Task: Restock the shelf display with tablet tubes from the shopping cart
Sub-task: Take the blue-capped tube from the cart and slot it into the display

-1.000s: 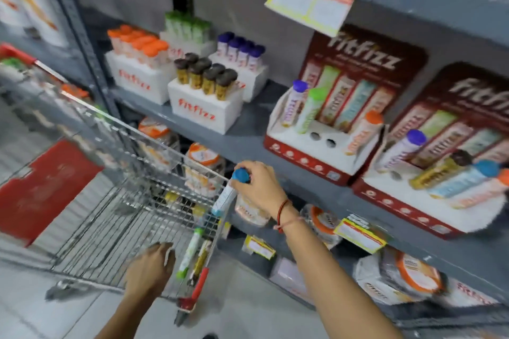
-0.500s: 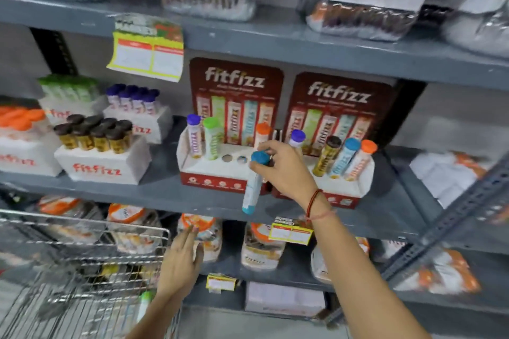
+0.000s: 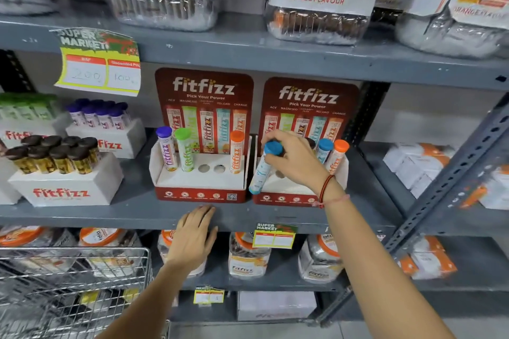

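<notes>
My right hand (image 3: 296,162) grips a blue-capped tablet tube (image 3: 261,172) by its cap, tilted, between the two red fitfizz display stands. The left stand (image 3: 199,194) holds a purple-capped tube (image 3: 165,150), a green-capped tube (image 3: 184,150) and an orange-capped tube (image 3: 237,151), with two empty holes (image 3: 211,168) between them. The right stand (image 3: 286,198) holds a blue-capped tube (image 3: 325,148) and an orange-capped tube (image 3: 337,155); my hand hides the rest of it. My left hand (image 3: 192,239) rests flat on the shelf's front edge, holding nothing. The wire shopping cart (image 3: 74,283) is at lower left.
White fitfizz boxes with brown-capped (image 3: 52,157), purple-capped (image 3: 99,115) and green-capped tubes stand left on the same grey shelf (image 3: 124,209). Large jars fill the shelves above and below. A yellow price tag (image 3: 99,63) hangs from the upper shelf. A slanted metal upright (image 3: 451,181) is at right.
The view has swung up from the cart to the shelf. My right hand carried the blue-capped tube up to the displays. My left hand left the cart and came to the shelf edge.
</notes>
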`<move>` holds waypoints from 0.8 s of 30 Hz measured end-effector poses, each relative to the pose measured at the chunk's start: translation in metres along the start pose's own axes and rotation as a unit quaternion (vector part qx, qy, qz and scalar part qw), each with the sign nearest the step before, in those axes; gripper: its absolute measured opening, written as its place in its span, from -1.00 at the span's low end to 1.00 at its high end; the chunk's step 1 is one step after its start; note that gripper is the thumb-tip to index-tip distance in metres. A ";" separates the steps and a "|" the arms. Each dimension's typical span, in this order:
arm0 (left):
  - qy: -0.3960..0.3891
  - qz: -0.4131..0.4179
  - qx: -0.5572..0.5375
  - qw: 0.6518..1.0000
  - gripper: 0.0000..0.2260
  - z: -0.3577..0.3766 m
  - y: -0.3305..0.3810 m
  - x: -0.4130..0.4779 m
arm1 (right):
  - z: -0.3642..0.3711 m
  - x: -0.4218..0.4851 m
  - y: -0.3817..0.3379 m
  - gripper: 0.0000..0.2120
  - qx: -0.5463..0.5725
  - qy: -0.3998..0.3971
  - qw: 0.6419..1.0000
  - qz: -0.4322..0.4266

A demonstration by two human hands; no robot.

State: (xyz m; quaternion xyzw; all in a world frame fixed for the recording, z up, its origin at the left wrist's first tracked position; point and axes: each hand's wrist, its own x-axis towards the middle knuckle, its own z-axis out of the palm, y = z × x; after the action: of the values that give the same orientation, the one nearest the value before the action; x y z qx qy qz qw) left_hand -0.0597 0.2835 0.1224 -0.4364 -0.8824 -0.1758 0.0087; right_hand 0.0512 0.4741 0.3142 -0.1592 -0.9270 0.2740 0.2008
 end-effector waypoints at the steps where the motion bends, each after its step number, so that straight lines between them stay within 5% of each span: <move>1: -0.007 -0.002 0.008 1.000 -0.50 0.002 -0.002 0.001 | 0.000 0.002 0.000 -0.79 -0.007 -0.001 1.000 -0.001; 13: -0.033 0.018 0.035 0.999 -0.31 0.005 -0.012 0.004 | 0.013 0.031 -0.010 -0.79 -0.037 -0.028 0.999 -0.018; 24: -0.029 0.024 0.027 0.999 -0.35 0.006 -0.013 0.003 | 0.007 0.054 -0.027 -0.85 -0.097 -0.183 0.973 -0.101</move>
State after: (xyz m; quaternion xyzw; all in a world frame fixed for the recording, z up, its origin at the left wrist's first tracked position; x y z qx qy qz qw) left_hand -0.0709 0.2805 0.1135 -0.4616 -0.8761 -0.1393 -0.0008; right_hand -0.0041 0.4714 0.3402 -0.0307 -0.9815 0.1853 0.0379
